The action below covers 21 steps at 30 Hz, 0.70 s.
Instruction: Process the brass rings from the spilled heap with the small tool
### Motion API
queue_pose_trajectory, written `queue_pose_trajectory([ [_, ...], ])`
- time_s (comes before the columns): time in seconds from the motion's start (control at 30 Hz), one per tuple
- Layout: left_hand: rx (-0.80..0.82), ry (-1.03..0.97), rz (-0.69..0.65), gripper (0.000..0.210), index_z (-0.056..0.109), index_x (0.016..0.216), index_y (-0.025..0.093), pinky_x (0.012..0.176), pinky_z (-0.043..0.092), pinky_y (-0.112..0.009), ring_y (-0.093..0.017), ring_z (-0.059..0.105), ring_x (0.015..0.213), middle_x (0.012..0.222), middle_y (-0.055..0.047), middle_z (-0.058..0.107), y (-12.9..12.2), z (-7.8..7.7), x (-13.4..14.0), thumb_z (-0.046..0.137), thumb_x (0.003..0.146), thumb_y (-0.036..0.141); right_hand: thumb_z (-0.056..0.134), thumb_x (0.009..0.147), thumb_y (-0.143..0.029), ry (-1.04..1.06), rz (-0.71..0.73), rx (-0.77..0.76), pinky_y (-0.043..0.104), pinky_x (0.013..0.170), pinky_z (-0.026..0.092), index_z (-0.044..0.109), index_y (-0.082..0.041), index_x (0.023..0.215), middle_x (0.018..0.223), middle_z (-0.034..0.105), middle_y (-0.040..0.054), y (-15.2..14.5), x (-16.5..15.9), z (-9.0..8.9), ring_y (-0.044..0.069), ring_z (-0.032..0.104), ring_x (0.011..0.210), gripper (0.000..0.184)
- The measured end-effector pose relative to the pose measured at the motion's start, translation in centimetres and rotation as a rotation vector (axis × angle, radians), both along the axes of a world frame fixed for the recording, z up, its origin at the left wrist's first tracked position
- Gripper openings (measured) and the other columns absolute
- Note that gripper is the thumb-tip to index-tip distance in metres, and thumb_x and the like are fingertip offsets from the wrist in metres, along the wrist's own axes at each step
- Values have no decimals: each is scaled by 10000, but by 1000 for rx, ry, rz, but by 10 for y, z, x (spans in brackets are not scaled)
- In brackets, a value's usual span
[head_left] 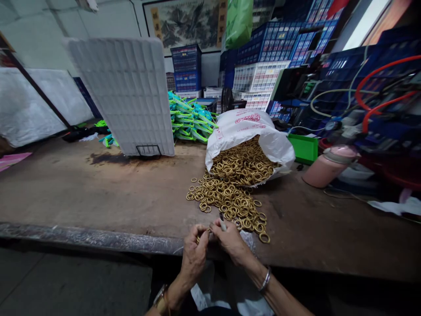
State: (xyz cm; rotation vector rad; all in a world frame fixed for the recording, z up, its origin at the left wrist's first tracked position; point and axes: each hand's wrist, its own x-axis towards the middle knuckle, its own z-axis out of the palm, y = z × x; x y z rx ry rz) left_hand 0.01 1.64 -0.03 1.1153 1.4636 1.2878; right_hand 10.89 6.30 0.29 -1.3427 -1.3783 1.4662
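Note:
My left hand [195, 248] is closed on a brass-coloured ring, mostly hidden by the fingers, at the front edge of the table. Close beside it, my right hand [230, 239] grips a small slim tool [223, 224] with a pale body and a dark end; its exact kind is unclear. The fingertips of both hands nearly meet over the ring. Just beyond them lies a heap of loose brass-coloured rings [230, 197]. It spills from the mouth of a white woven sack [241, 123] lying on its side, with many more rings inside.
On the brown table [98, 193] stands a tall white ribbed panel [131, 96] at left. Behind it is a pile of green and turquoise pieces [190, 118]. A green tray [302, 148], a pink bottle-like container [330, 164] and red hoses [368, 87] are at right. Stacked crates [263, 81] rise behind.

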Motion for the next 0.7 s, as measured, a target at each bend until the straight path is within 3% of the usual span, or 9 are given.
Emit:
queue_pose_trajectory([
  [0.07, -26, -53, -31, 202, 544, 770, 163, 439, 309, -177, -69, 366, 424, 484, 68, 409, -1, 0, 0, 494, 777, 359, 524, 655, -360, -98, 1, 104, 185, 475, 316, 456, -177, 589, 520, 396, -65, 1, 0, 1, 74, 368, 498, 207],
  [0.23, -76, -173, -71, 260, 483, 728, 171, 411, 279, -165, -54, 333, 393, 457, 80, 397, -3, 1, -1, 483, 773, 427, 482, 672, -369, -190, 37, 184, 203, 515, 326, 461, -183, 586, 534, 416, -54, 0, 1, 4, 97, 390, 536, 206],
  [0.5, -153, -297, -82, 309, 438, 666, 175, 372, 257, -154, -37, 321, 356, 441, 82, 408, -4, 4, -1, 514, 737, 466, 427, 738, -402, -113, 107, 116, 209, 485, 311, 468, -187, 629, 511, 407, -52, -6, 5, 6, 97, 364, 490, 245],
  [0.7, -241, -435, -97, 326, 428, 713, 189, 329, 222, -141, -25, 326, 323, 490, 86, 449, -5, 1, -1, 550, 697, 491, 434, 747, -372, -183, 86, 216, 205, 501, 311, 479, -189, 621, 551, 443, -38, -7, 5, 11, 100, 392, 527, 227],
])
